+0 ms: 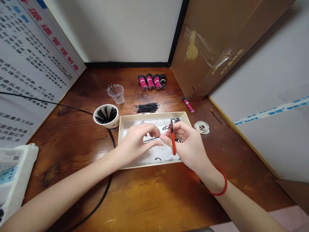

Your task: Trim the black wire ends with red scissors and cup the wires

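My left hand [137, 141] and my right hand [187, 143] meet over a shallow cream tray [125, 120] in the middle of the wooden table. Between the fingertips of both hands runs a thin black wire [151, 139], pinched at each end. My right hand also grips a small red-handled cutting tool [172, 141], its dark tip pointing up. A red cord bracelet [220, 188] circles my right wrist. Short black wire scraps lie scattered on the tray's white floor.
A white cup [106, 116] of black wires and a clear plastic cup [117, 93] stand left of the tray. Loose black wires [146, 108], pink-and-black bundles [152, 81], a small bundle [188, 104], rubber bands [202, 127], a cardboard box [217, 48], a black cable [106, 190].
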The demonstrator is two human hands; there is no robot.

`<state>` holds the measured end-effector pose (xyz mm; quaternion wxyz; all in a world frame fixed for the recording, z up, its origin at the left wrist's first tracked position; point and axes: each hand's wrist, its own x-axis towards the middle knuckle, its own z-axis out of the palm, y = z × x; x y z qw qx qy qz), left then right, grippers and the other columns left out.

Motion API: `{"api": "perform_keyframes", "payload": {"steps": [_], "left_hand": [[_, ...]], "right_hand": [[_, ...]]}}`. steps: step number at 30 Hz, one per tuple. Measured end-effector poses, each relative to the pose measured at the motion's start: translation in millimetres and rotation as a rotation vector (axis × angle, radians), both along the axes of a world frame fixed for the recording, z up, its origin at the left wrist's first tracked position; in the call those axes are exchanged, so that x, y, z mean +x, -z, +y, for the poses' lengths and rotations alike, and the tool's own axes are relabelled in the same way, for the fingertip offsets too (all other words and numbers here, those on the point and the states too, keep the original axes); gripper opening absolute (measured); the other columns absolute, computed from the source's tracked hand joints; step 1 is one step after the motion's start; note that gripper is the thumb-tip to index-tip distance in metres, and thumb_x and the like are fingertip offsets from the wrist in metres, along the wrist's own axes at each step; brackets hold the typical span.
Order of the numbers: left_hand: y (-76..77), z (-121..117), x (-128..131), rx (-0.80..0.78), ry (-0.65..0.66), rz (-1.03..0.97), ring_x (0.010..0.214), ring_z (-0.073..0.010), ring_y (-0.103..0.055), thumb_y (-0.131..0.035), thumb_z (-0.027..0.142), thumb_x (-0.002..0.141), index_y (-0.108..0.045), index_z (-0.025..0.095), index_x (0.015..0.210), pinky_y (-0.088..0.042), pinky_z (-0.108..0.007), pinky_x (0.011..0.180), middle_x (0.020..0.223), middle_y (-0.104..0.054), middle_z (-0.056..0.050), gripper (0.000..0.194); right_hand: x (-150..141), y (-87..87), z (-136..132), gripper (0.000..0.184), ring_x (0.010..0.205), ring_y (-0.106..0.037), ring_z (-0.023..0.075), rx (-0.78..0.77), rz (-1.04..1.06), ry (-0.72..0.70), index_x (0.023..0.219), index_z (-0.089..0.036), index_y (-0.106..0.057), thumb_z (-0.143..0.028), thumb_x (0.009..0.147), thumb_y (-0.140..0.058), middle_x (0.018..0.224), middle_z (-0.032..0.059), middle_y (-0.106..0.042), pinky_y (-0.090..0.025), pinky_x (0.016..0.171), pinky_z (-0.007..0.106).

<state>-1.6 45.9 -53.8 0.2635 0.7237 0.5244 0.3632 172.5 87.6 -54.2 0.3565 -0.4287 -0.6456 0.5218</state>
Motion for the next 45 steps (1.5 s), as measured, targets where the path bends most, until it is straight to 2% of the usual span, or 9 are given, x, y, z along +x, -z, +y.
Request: {"api": "perform_keyframes", "payload": {"steps": [2, 5, 8, 10, 14, 17, 23, 33, 45], "left_hand": [[0.3, -0.6, 0.1, -0.027, -0.045, -0.075, 0.066, -0.0117, -0.062, -0.068, 0.02, 0.081, -0.064, 0.017, 0.077, -0.047, -0.022, 0.064, 0.071, -0.069, 0.002, 0.007], [0.3, -0.3, -0.9, -0.064, -0.21, -0.191, 0.067, -0.0138, -0.066, -0.073, 0.021, 0.077, -0.071, 0.017, 0.079, -0.05, -0.024, 0.066, 0.073, -0.074, -0.001, 0.005], [-0.2, 0.5, -1.8, -0.08, -0.354, -0.251, 0.073, -0.0163, -0.069, -0.076, 0.022, 0.074, -0.074, 0.017, 0.077, -0.053, -0.027, 0.07, 0.078, -0.077, -0.003, 0.006], [-0.6, 0.6, -2.1, -0.077, -0.396, -0.264, 0.075, -0.0169, -0.07, -0.076, 0.021, 0.073, -0.075, 0.017, 0.075, -0.054, -0.027, 0.071, 0.08, -0.077, -0.004, 0.005], [-1.7, 0.6, -2.1, -0.025, -0.398, -0.293, 0.077, -0.0173, -0.07, -0.077, 0.018, 0.071, -0.075, 0.018, 0.073, -0.055, -0.027, 0.067, 0.081, -0.077, -0.004, 0.004], [-3.0, 0.5, -1.9, -0.055, -0.41, -0.314, 0.07, -0.0163, -0.069, -0.079, 0.017, 0.068, -0.074, 0.018, 0.07, -0.056, -0.027, 0.064, 0.075, -0.076, -0.003, 0.005], [-3.8, 0.6, -1.1, -0.125, -0.455, -0.365, 0.065, -0.0157, -0.069, -0.081, 0.018, 0.064, -0.075, 0.019, 0.067, -0.058, -0.026, 0.061, 0.07, -0.076, 0.0, 0.007], [-3.2, 1.4, -1.2, -0.129, -0.435, -0.374, 0.065, -0.0148, -0.068, -0.08, 0.018, 0.066, -0.074, 0.018, 0.067, -0.057, -0.026, 0.062, 0.071, -0.075, -0.001, 0.006], [-2.1, 0.4, -2.7, -0.085, -0.37, -0.352, 0.066, -0.0138, -0.069, -0.078, 0.017, 0.069, -0.074, 0.016, 0.072, -0.056, -0.022, 0.064, 0.074, -0.076, -0.002, 0.005]], "right_hand": [[-1.1, 0.9, 0.3, 0.028, 0.067, -0.063, 0.0146, -0.017, 0.036, -0.031, 0.074, -0.02, -0.056, -0.028, 0.066, -0.081, 0.071, -0.0008, -0.064, -0.054, 0.064, 0.029], [4.0, 2.7, 5.2, 0.022, 0.07, -0.062, 0.014, 0.025, 0.043, -0.061, 0.08, -0.021, -0.054, -0.026, 0.074, -0.075, 0.075, -0.001, -0.062, -0.054, 0.068, 0.029], [14.4, 2.5, 7.9, 0.015, 0.075, -0.058, 0.0147, 0.173, -0.071, -0.081, 0.089, -0.023, -0.052, -0.024, 0.082, -0.065, 0.082, 0.0004, -0.058, -0.052, 0.07, 0.029], [20.2, 0.6, 5.2, 0.022, 0.084, -0.056, 0.0167, 0.288, -0.2, -0.129, 0.097, -0.023, -0.05, -0.026, 0.082, -0.066, 0.091, 0.0026, -0.057, -0.05, 0.079, 0.032], [22.7, -2.1, -5.5, 0.016, 0.073, -0.056, 0.0157, 0.397, -0.35, -0.157, 0.099, -0.024, -0.052, -0.02, 0.085, -0.059, 0.085, 0.0022, -0.06, -0.05, 0.068, 0.029], [20.0, 0.0, -8.7, 0.012, 0.061, -0.055, 0.0135, 0.445, -0.349, -0.105, 0.09, -0.023, -0.057, -0.016, 0.082, -0.061, 0.076, 0.0001, -0.062, -0.049, 0.059, 0.028], [20.7, 5.4, -5.5, 0.012, 0.056, -0.055, 0.0134, 0.45, -0.34, -0.05, 0.088, -0.024, -0.065, -0.017, 0.079, -0.064, 0.07, -0.0007, -0.065, -0.048, 0.051, 0.027], [20.7, 7.0, -7.3, 0.016, 0.057, -0.055, 0.0112, 0.453, -0.321, -0.079, 0.09, -0.023, -0.065, -0.012, 0.078, -0.066, 0.07, -0.0021, -0.065, -0.048, 0.052, 0.024], [19.5, 4.7, -6.0, 0.009, 0.056, -0.055, 0.0101, 0.418, -0.319, -0.049, 0.085, -0.02, -0.066, -0.013, 0.079, -0.065, 0.069, -0.002, -0.065, -0.048, 0.052, 0.023]]}}
